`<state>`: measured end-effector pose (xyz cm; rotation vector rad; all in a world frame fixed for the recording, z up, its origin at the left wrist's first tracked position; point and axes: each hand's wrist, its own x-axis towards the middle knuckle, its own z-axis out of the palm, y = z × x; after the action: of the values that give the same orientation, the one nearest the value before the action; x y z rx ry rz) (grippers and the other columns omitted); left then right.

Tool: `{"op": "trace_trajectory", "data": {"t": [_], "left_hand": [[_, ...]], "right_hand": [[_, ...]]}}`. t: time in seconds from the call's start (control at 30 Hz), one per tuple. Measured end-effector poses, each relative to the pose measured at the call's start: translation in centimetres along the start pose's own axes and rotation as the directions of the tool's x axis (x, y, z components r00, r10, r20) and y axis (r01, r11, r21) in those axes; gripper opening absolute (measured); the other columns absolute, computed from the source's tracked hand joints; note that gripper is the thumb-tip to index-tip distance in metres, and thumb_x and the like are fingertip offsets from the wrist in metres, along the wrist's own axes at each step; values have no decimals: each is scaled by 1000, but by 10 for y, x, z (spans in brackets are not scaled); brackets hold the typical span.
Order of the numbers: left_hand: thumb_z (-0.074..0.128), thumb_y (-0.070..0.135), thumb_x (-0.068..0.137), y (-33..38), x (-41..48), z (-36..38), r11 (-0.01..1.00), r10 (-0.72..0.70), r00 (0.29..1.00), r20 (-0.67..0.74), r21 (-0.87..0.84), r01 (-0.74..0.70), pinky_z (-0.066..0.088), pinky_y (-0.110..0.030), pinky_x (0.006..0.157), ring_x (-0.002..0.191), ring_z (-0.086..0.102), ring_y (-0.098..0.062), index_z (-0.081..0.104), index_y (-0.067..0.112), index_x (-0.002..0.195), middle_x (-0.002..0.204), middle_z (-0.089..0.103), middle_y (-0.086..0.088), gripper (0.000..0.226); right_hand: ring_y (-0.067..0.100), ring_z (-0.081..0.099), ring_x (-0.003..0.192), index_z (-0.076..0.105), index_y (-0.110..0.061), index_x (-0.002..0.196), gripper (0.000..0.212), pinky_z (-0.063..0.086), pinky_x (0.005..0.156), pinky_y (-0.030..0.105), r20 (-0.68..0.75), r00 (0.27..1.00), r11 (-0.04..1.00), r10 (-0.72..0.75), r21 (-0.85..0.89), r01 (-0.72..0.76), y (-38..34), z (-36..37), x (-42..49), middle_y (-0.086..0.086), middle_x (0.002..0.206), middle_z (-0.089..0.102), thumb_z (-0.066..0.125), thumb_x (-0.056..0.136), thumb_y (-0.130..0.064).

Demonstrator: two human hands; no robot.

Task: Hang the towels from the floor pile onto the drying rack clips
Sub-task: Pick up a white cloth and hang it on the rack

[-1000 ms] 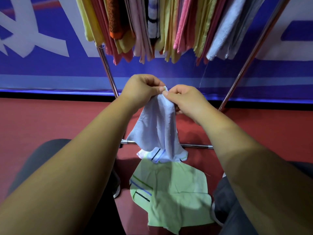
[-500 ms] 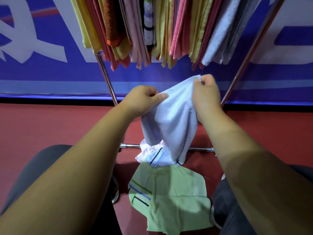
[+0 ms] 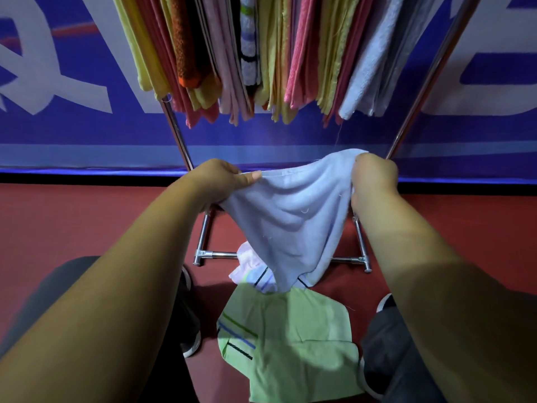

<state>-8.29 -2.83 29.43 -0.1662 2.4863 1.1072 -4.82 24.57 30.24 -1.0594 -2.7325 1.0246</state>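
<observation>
Both hands were closed on one pale blue towel (image 3: 290, 216). My left hand (image 3: 223, 178) pinched one top corner between thumb and fingers. My right hand (image 3: 373, 178) had its fingers curled round the other corner, so the top hem ran stretched between them. The towel hung in front of the drying rack (image 3: 177, 132), below the hung towels (image 3: 261, 53). Its lowest corner dangled over the floor pile, and I could not tell whether it touched.

To do this step well, I judged, I should keep that hem taut and level while raising it, so a clip could bite a flat edge rather than a bunch. The clips were out of view above, and the rail looked crowded, so I would need to look up and pick a free one before lifting. A straight lift should also keep the dangling corner from dragging the pile about.

Counted: two hands, one towel in them. On the floor (image 3: 87, 222) two more showed. One was a green towel (image 3: 290, 338) spread nearest me. The other was a striped towel (image 3: 250, 269) bunched by the rack's lower crossbar (image 3: 220, 253), partly hidden behind the blue one. The rack showed two slanted poles and one crossbar. The hung towels were many, packed too tightly for a true count.
</observation>
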Motion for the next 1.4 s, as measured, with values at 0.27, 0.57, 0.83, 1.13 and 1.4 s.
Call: {"op": "trace_trajectory", "data": {"t": [0.27,0.57,0.83,1.13,1.4], "left_hand": [[61,14,104,14,-5,12,928,-94,988,124,-349,132,64,-33,62,86,72,-30,65,-6,124,119,73,-29,28],[62,3,102,17,2,28,886,-96,989,114,-444,137,64,-48,85,91,77,-34,68,-5,114,104,76,-23,16],[62,-13,97,23,10,45,827,-146,981,127,-529,191,64,-28,61,77,75,-22,69,-2,96,90,74,-17,13],[62,-10,98,22,25,49,743,-184,965,188,-616,261,62,-31,91,101,76,-23,72,-6,96,107,78,-19,11],[63,-9,98,24,27,49,685,-174,956,235,-668,289,64,-25,78,89,74,-20,71,-6,88,96,76,-17,13]], "right_hand": [[29,71,99,70,-20,107,14,58,87,37,85,995,756,-47,654,-21,-6,30,-10,1,93,71,59,104,-29],[21,41,71,56,-3,81,23,36,57,33,125,931,908,-342,301,293,-16,51,-26,2,70,48,55,92,-23],[10,45,59,65,-15,88,12,35,51,17,224,796,823,-563,248,512,-5,69,-45,-4,67,59,67,96,-24],[24,60,68,69,-19,88,7,51,63,36,231,763,796,-603,226,561,-1,65,-47,2,77,71,67,93,-16],[22,65,76,68,-22,88,8,52,66,33,225,744,778,-629,187,600,1,58,-46,-1,80,71,66,95,-19]]}}
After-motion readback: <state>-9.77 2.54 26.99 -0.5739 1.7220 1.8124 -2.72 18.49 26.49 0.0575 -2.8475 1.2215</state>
